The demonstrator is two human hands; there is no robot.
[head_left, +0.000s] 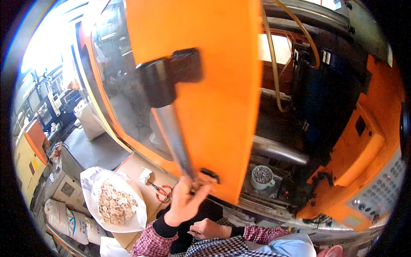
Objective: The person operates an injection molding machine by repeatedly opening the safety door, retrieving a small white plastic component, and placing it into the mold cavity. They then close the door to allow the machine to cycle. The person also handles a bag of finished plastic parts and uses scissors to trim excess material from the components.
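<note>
A long metal handle [174, 136] with black end mounts runs down the large orange door [222, 107] in front of me. My left hand [185, 203] is at the handle's lower end, its fingers wrapped about the bar and its thumb pointing right. Some motion blur softens the fingertips there. Low in front of my body, my right hand [210, 229] rests by the checked apron [214, 247] with its fingers curled in. What those fingers may enclose is hidden.
Left of me, a white bag [139, 210] of small beige parts [115, 203] sits on cardboard, near red-handled scissors [162, 195]. Right of the door, the machine's opening holds a pale bucket [262, 185] of small metal pieces. A button panel [376, 188] stands far right.
</note>
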